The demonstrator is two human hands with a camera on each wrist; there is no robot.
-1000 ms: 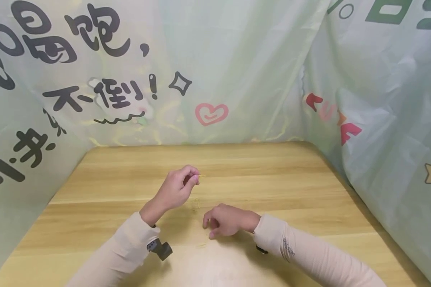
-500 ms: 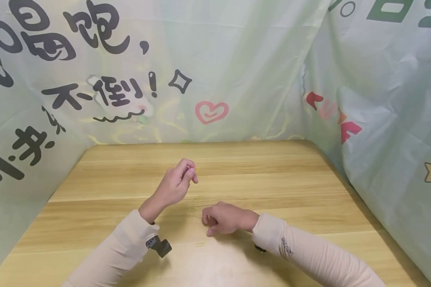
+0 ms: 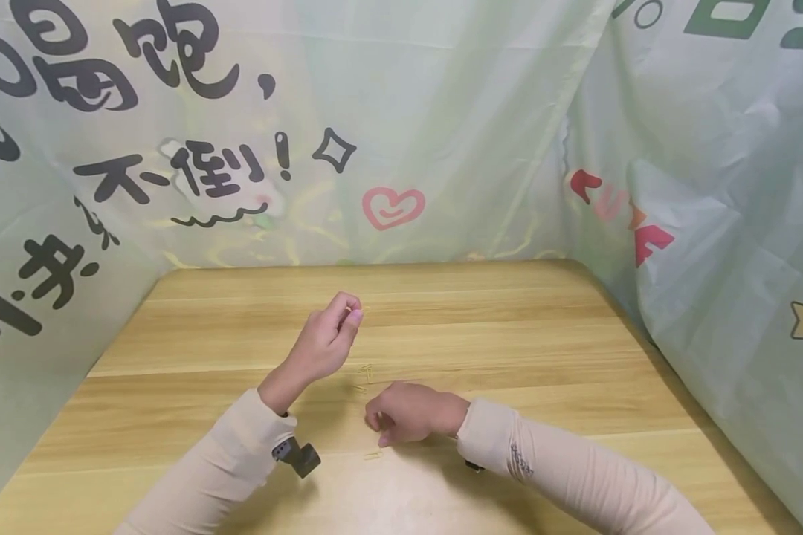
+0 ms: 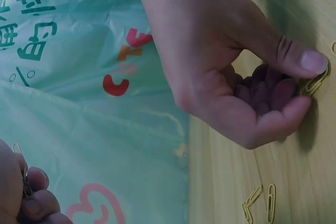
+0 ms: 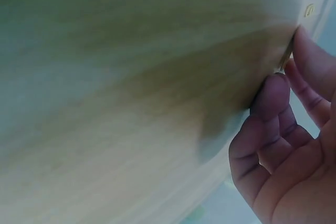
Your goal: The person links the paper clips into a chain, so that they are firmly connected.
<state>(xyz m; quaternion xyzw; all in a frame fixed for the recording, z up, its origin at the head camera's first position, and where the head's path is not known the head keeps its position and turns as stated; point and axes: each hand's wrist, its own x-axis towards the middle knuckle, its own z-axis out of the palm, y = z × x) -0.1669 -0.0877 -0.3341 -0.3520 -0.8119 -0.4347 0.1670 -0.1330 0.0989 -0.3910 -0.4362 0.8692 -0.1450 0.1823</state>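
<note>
Paperclip pinched in our right hand, low by the surface.
Our left hand pinches another clip, raised higher; loose clips lie nearby.

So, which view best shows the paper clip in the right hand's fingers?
Left wrist: the paper clip shows its looped wire at the right hand. Right wrist: only a thin sliver. Head: I can't make it out.
</note>
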